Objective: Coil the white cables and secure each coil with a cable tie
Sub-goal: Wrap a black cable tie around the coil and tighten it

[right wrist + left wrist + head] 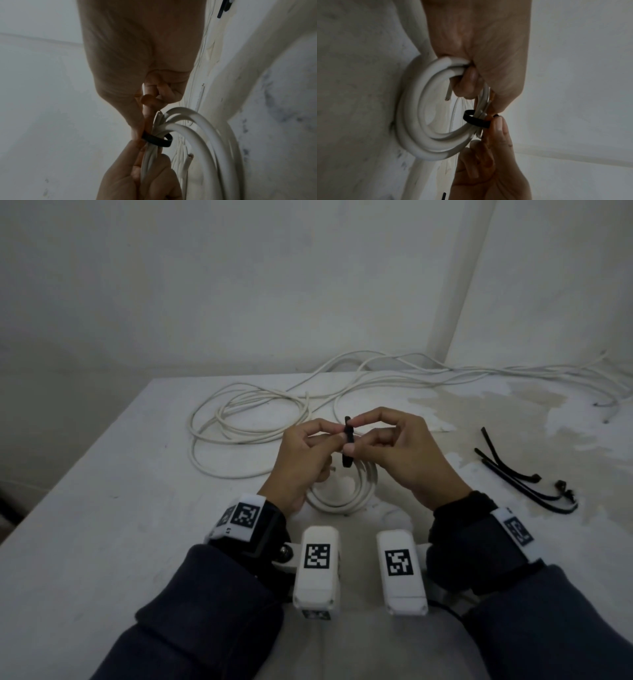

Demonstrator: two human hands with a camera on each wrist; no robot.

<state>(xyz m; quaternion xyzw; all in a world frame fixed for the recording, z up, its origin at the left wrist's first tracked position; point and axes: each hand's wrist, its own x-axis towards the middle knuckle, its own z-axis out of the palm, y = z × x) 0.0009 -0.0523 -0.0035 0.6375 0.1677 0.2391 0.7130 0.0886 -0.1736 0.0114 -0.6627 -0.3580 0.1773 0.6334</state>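
Both hands meet above the middle of the white table (102, 508). My left hand (329, 438) grips the bunched strands of a small white cable coil (346, 491), which hangs down to the table. In the left wrist view its curled fingers (469, 83) clamp the coil (412, 121). A black cable tie (347, 440) is looped round the bunched strands (157, 139). My right hand (358, 434) pinches that tie between thumb and forefinger. The right wrist view shows its fingertips (139, 132) at the loop, beside the coil (205, 135).
A loose white cable (246, 419) lies in wide loops at the back left. More white cables (479, 371) run along the far edge to the right. Several spare black ties (524, 477) lie on the table's right side. White walls stand behind.
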